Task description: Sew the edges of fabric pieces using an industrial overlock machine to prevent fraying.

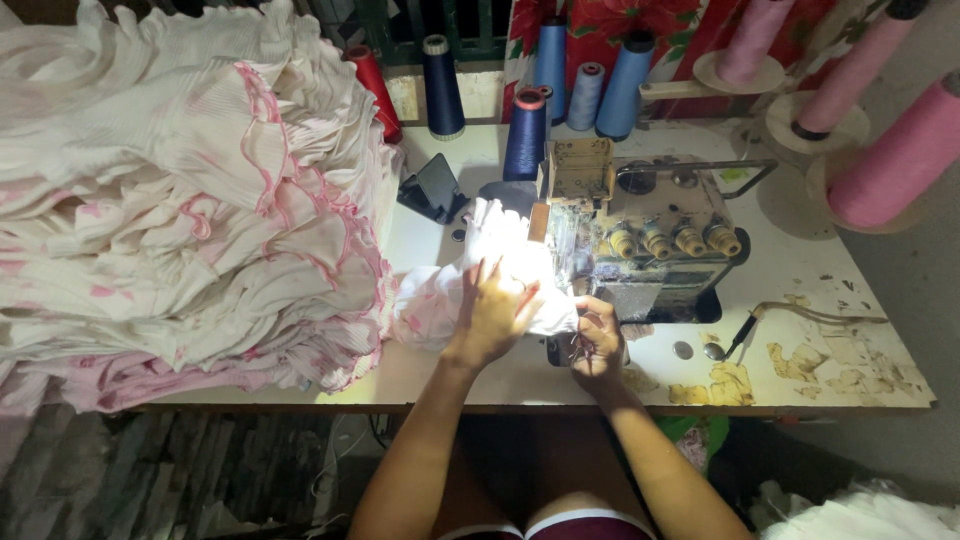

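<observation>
My left hand (pixel 493 312) lies flat, fingers spread, on a small white and pink fabric piece (pixel 440 295) in front of the sewing machine (pixel 640 235). The cloth is brightly lit by the machine's lamp and runs up to the needle area. My right hand (pixel 598 340) is curled at the cloth's right edge, just below the machine's front, and seems to pinch the fabric there; small metal snips may be in it, but glare hides the detail.
A tall heap of white and pink ruffled garments (pixel 190 200) fills the table's left half. Thread cones (pixel 525 130) stand behind the machine, pink cones (pixel 890 150) at the right. A dark phone stand (pixel 432 190) sits mid-table. The worn table edge (pixel 800 405) runs near me.
</observation>
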